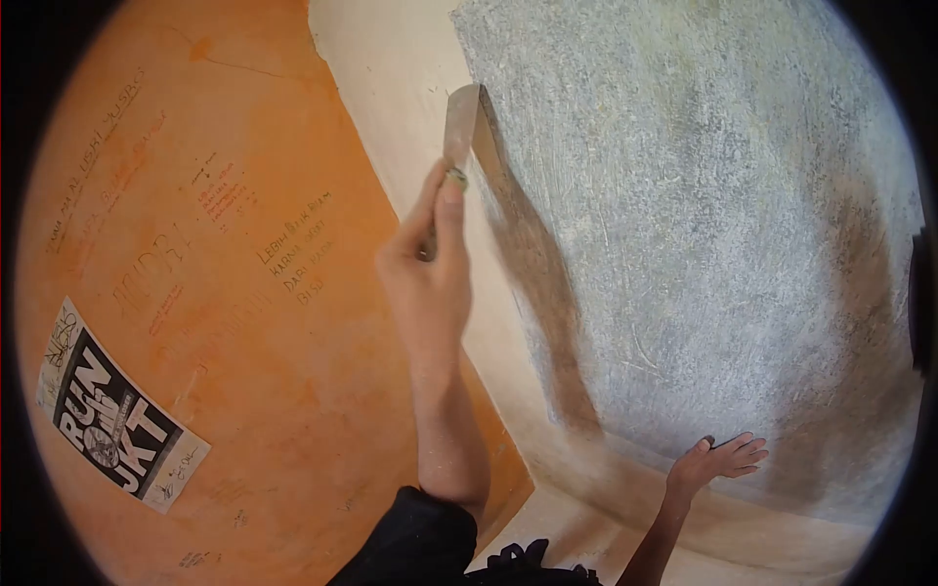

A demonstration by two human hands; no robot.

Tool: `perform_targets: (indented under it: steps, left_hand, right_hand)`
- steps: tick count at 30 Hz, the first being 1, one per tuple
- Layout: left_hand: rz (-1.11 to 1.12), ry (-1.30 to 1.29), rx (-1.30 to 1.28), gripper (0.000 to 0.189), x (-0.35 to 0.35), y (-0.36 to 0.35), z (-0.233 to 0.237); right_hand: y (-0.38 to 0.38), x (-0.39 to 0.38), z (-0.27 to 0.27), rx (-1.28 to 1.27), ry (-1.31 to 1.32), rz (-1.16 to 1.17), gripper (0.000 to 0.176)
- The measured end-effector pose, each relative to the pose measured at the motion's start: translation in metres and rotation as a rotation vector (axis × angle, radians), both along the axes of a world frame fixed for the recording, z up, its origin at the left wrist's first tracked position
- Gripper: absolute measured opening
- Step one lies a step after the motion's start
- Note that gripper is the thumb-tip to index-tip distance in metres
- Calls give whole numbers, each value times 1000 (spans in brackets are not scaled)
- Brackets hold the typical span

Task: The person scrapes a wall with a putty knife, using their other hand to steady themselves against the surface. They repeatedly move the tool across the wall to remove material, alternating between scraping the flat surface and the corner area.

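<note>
My left hand [427, 264] is raised near the middle of the view, its fingers closed round the handle of a putty knife [462, 122]. The flat metal blade points up, over the border between the cream strip [371, 59] and the rough grey-blue patch [664, 244] of wall. Whether the blade touches the surface I cannot tell. At the lower right, my right hand [718, 461] has its fingers spread, by the lower edge of the grey-blue patch.
To the left is an orange wall [293, 391] with handwriting and a black-and-white sticker [112, 420]. A pale ledge-like band [782, 537] runs along the bottom right. Arm shadows fall on the grey-blue patch, and something dark shows at the bottom centre.
</note>
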State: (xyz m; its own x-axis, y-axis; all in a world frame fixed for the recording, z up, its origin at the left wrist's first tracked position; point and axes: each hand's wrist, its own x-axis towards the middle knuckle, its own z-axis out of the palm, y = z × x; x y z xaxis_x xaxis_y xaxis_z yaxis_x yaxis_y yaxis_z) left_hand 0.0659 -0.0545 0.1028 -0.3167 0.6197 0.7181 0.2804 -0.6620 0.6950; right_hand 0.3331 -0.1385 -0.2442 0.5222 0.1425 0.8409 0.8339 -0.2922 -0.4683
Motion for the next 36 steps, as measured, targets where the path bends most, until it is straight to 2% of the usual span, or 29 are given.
perform_targets:
  steps: [3,5,6,9,10,12,15,17,19,20,21,24,29,32,33,36]
  left_hand:
    - [69,106,-57,41,-13,-14,-15]
    - [71,129,-100,41,-23,-20,-76]
    - [60,155,-137,40,-20,-23,-82]
    - [26,66,-165,41,-16,-21,-76]
    - [32,69,-170,41,-14,-15,-59]
    - [62,98,16,41,-8,-3,-21]
    - [65,129,-45,40,-7,-19,-6]
    - [56,152,-62,40,-17,-18,-50]
    - [40,179,-78,40,-18,-18,-67]
    - [2,110,-103,40,-17,-16,-70]
    - [-33,41,-134,40,-17,-16,-71]
    - [-49,40,-165,41,-26,-24,-36]
    - [-21,78,-233,40,-23,-30,-61]
    - [-55,80,-95,40,-24,-11,-49]
    - [-68,34,-132,40,-26,-21,-37]
    - [-113,49,-162,39,-32,-13,-47]
  right_hand:
    - [-1,3,-6,-9,-15,-3,77]
    - [-3,3,-5,-11,-22,3,77]
    - [-1,3,-4,-7,-27,-4,77]
    - [-1,3,-4,-5,-25,-12,75]
    - [1,2,-3,-9,-22,-6,75]
    - [2,0,0,6,-23,-37,73]
    - [0,1,1,3,-34,-32,72]
    - [-2,2,-2,-6,-39,-34,72]
    - [0,2,-2,-16,-40,-43,72]
    - [0,2,-1,-8,-40,-39,73]
    - [-1,2,-2,-7,-40,-31,73]
    - [1,2,-2,-6,-23,-62,74]
    - [4,1,-1,12,-31,-94,75]
    - [4,-1,-2,11,-6,-80,75]
    - [2,0,-3,12,-4,-71,75]
    - [3,2,-4,6,-11,-86,75]
